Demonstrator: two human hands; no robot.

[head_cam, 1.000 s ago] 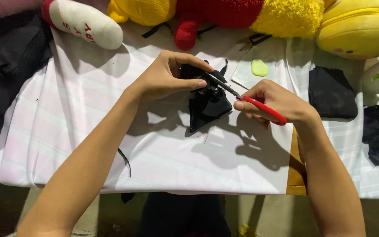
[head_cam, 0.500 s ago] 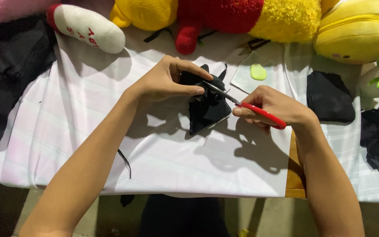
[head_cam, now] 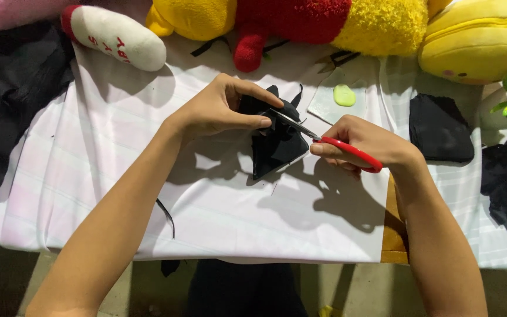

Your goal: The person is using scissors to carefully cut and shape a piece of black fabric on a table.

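Left hand [head_cam: 218, 111] pinching one black cloth piece [head_cam: 274, 144]; right hand [head_cam: 365, 144] gripping one red scissors [head_cam: 333, 144]

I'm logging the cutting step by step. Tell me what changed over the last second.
Little changed. The right hand with the red-handled scissors shifted slightly along the black fabric piece, blades at its upper edge. The left hand kept its pinch on the fabric, its fingers beside the blades. Nothing was picked up or let go. The white cloth, plush toys and the spare black fabric stayed put.
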